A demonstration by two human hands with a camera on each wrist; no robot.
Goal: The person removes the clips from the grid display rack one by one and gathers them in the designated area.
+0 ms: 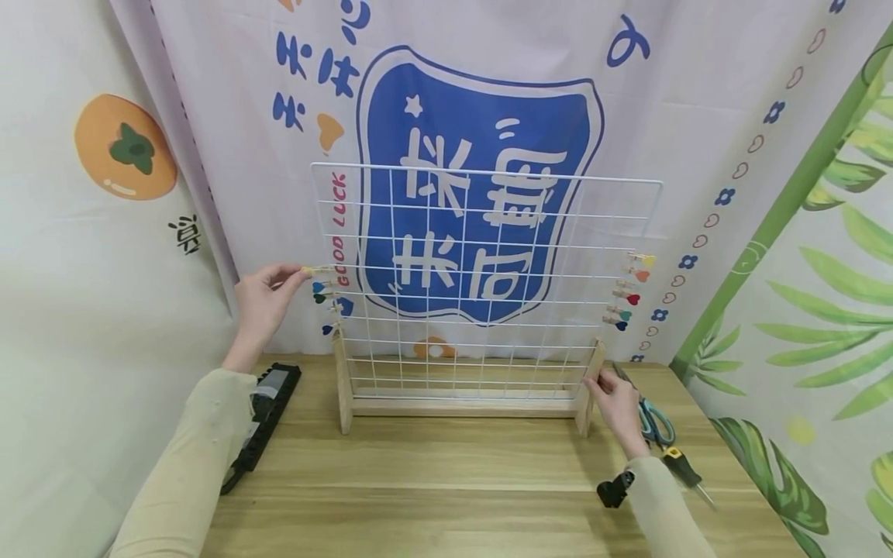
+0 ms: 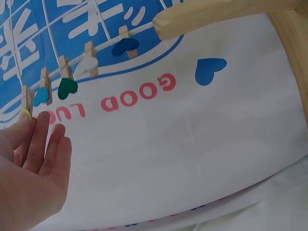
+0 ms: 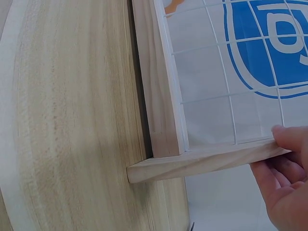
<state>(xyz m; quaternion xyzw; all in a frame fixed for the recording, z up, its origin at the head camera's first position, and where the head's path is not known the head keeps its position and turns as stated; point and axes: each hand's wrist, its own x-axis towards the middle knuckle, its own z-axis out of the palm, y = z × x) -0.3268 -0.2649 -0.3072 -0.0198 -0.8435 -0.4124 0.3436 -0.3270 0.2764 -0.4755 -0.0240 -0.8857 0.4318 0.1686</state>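
Note:
A white wire grid panel [image 1: 432,274] stands upright in a wooden stand [image 1: 460,408]. At its left edge my left hand [image 1: 261,306] pinches a mini clothespin with a yellow heart [image 2: 25,114] between thumb and forefinger; the peg's tip is at the wire. Along that same edge hang clothespins with a light blue heart [image 2: 41,96], a green heart [image 2: 67,88], a white heart [image 2: 87,66] and a dark blue heart [image 2: 125,46]. My right hand [image 1: 617,399] grips the stand's right wooden post [image 3: 207,161]. Several heart clothespins, including a red one [image 1: 632,299], line the right edge.
Scissors [image 1: 656,425], a yellow-and-black screwdriver [image 1: 680,465] and a small black object [image 1: 614,491] lie by my right arm. A long black object [image 1: 272,411] lies beside my left forearm. Behind the grid hangs a printed curtain [image 1: 244,194].

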